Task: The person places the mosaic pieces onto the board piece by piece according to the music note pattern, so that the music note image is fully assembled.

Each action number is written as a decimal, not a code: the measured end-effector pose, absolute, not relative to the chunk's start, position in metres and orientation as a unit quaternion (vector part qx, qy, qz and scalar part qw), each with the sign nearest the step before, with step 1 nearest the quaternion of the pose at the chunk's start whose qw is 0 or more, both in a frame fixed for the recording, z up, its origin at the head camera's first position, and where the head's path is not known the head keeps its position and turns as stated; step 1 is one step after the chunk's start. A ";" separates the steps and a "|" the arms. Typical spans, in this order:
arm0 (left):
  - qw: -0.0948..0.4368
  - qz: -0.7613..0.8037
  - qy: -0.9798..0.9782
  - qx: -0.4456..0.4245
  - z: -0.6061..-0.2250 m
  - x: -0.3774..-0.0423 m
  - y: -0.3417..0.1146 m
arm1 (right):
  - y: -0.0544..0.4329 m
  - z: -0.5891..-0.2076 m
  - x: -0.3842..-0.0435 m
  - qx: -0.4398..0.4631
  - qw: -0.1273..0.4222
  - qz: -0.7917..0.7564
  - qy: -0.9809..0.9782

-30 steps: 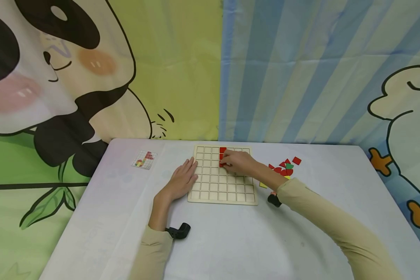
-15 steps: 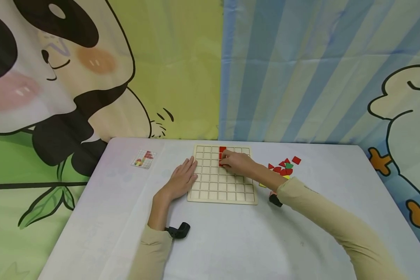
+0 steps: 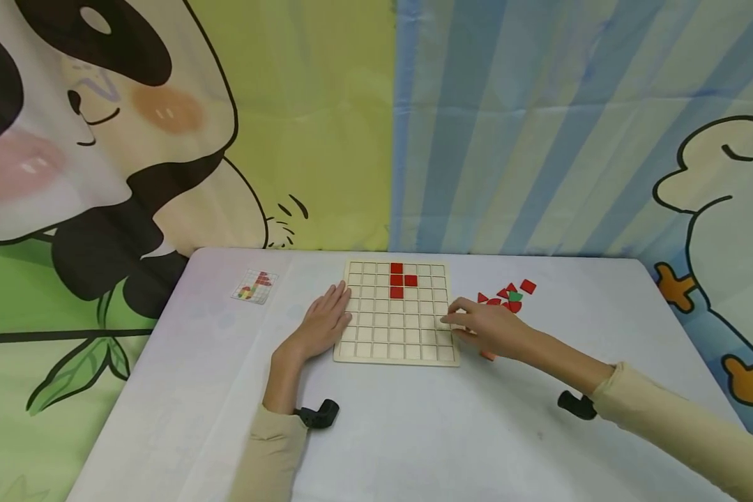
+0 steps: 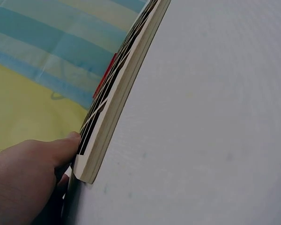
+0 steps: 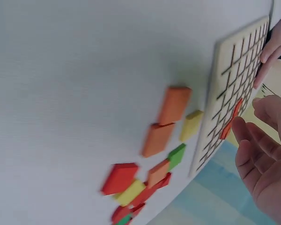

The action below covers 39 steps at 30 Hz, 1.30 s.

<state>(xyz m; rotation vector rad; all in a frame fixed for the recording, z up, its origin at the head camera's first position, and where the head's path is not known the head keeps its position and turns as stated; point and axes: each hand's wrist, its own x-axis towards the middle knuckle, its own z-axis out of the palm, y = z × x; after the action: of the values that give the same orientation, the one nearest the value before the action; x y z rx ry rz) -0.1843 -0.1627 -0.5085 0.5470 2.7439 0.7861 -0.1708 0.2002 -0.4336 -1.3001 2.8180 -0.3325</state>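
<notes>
Board bears 4 red squares; left hand, fingers extended, touches it; right hand loose, empty.

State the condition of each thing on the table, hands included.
Grid board: flat, mostly unfilled.
Four red squares: set in the board.
Loose pieces: scattered right of the board.
Card: flat, pattern up.
Left hand: rests at the board's left edge.
Right hand: fingers bent, holding nothing visible.
</notes>
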 end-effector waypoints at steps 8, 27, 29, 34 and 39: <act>0.121 0.266 0.938 0.186 -0.509 -0.185 -0.163 | 0.253 -0.438 -0.134 -0.369 0.020 -0.099 0.924; 0.123 0.277 0.934 0.187 -0.505 -0.184 -0.163 | 0.310 -0.446 -0.134 -0.286 0.036 -0.105 0.952; 0.122 0.278 0.934 0.187 -0.506 -0.184 -0.162 | 0.310 -0.449 -0.135 -0.304 0.034 -0.097 0.947; 0.122 0.275 0.935 0.186 -0.505 -0.183 -0.162 | 0.309 -0.456 -0.135 -0.330 0.040 -0.085 0.939; 0.118 0.276 0.936 0.183 -0.506 -0.183 -0.163 | 0.307 -0.459 -0.135 -0.309 0.043 -0.100 0.945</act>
<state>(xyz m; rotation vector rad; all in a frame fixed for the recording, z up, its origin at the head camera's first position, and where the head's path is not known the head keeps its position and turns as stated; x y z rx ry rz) -0.1829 -0.1633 -0.5064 0.5345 2.7380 0.8076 -0.1348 0.3072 -0.4591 -0.9440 2.8902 -0.3067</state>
